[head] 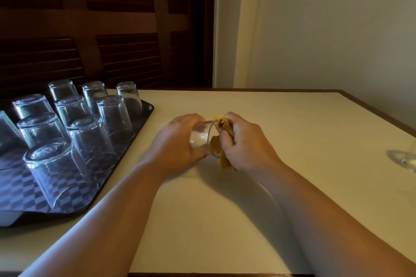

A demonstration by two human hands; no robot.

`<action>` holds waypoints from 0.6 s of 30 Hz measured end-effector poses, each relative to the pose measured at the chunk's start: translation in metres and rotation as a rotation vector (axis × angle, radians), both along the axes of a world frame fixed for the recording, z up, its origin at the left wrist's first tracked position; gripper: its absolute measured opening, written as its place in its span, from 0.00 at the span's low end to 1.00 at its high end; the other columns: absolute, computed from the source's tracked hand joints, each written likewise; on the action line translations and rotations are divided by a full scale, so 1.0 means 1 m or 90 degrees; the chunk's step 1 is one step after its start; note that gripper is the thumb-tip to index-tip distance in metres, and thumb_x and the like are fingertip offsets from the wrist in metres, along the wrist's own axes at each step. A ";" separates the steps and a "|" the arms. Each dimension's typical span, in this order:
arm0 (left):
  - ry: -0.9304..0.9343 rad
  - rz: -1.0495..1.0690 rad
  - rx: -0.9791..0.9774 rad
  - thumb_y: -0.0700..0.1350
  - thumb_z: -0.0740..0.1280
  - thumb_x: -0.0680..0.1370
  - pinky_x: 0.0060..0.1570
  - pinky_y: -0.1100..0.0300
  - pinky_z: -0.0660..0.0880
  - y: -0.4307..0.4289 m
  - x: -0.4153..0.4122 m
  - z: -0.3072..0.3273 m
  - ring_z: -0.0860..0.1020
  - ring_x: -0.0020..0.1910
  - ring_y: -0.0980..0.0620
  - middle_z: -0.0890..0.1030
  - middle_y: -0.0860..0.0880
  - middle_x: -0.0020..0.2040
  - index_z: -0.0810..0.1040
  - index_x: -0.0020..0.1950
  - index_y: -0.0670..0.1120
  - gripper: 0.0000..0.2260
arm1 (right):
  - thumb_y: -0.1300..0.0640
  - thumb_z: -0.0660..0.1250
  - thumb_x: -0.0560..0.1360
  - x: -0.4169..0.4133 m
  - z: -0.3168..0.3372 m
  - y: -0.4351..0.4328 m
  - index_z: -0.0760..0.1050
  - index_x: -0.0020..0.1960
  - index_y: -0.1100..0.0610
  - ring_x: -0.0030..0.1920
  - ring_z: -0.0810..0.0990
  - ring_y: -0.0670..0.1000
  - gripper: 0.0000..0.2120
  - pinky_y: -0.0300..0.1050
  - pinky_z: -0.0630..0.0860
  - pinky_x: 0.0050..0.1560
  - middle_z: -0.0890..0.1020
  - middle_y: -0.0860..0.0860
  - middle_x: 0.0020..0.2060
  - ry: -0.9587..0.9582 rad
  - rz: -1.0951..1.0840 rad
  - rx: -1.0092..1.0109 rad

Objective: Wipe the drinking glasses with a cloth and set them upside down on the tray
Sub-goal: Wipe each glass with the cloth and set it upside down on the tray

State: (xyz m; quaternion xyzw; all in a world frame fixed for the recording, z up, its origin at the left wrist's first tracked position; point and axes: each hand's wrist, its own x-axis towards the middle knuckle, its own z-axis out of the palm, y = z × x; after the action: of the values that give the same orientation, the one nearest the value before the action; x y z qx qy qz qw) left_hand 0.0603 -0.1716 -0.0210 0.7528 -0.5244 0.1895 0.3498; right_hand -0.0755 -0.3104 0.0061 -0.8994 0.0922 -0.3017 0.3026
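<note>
Gripping a drinking glass (201,138) on its side at the centre of view, over the bench (225,220), with the left hand (177,141) curled round the base end and the mouth turned toward 3 o'clock. Clenching a mustard-yellow cloth (221,125) in the right hand (244,141), bunched up and pushed against and into the glass's mouth, a loose tail hanging out below the fist toward 6 o'clock. Both hands close together, nearly touching across the glass; some blur around the left wrist.

Out at 9 o'clock from the hands, well apart from them: a dark checkered tray (18,191) resting on the bench, its near left corner past the bench's edge. On the tray, rows of upturned glasses (90,141), bases up and rims down, standing near one another, the leftmost cut by the frame.

Out at 3 o'clock, at the very edge of view: one more clear glass (405,159) on the bench, cut off and blurred; cannot tell how it stands.

Behind the tray at 11 o'clock: dark louvred panels (126,56). At 1 o'clock: a pale wall (326,29).
</note>
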 end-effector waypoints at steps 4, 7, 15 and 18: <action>-0.121 0.161 -0.086 0.48 0.81 0.69 0.48 0.55 0.73 -0.018 -0.006 -0.001 0.77 0.55 0.46 0.81 0.47 0.55 0.78 0.60 0.44 0.24 | 0.51 0.62 0.82 0.001 0.007 0.020 0.76 0.45 0.53 0.27 0.73 0.50 0.10 0.40 0.66 0.24 0.78 0.51 0.30 0.138 0.001 0.682; -0.063 0.096 -0.047 0.48 0.81 0.68 0.55 0.54 0.75 -0.013 0.002 -0.002 0.76 0.60 0.48 0.79 0.49 0.61 0.76 0.66 0.46 0.29 | 0.51 0.62 0.82 0.003 0.001 0.012 0.77 0.51 0.51 0.34 0.79 0.47 0.07 0.39 0.74 0.31 0.82 0.47 0.36 0.091 -0.039 0.272; -0.103 0.149 -0.037 0.51 0.79 0.71 0.50 0.52 0.77 -0.015 -0.005 -0.003 0.78 0.53 0.49 0.80 0.50 0.54 0.76 0.61 0.47 0.22 | 0.52 0.62 0.83 0.001 0.004 0.016 0.76 0.45 0.53 0.29 0.76 0.49 0.10 0.41 0.70 0.26 0.80 0.51 0.32 0.133 -0.010 0.637; -0.077 0.156 -0.033 0.50 0.80 0.70 0.53 0.52 0.75 -0.014 -0.003 -0.001 0.77 0.57 0.48 0.80 0.49 0.58 0.76 0.63 0.47 0.25 | 0.52 0.62 0.83 0.004 0.001 0.018 0.77 0.49 0.53 0.30 0.77 0.49 0.08 0.42 0.73 0.27 0.81 0.49 0.33 0.139 -0.018 0.503</action>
State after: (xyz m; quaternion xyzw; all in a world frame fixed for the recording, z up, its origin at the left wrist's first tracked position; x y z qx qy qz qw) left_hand 0.0578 -0.1858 -0.0216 0.7894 -0.4434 0.2892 0.3109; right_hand -0.0711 -0.2926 0.0074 -0.7391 0.2451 -0.1500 0.6092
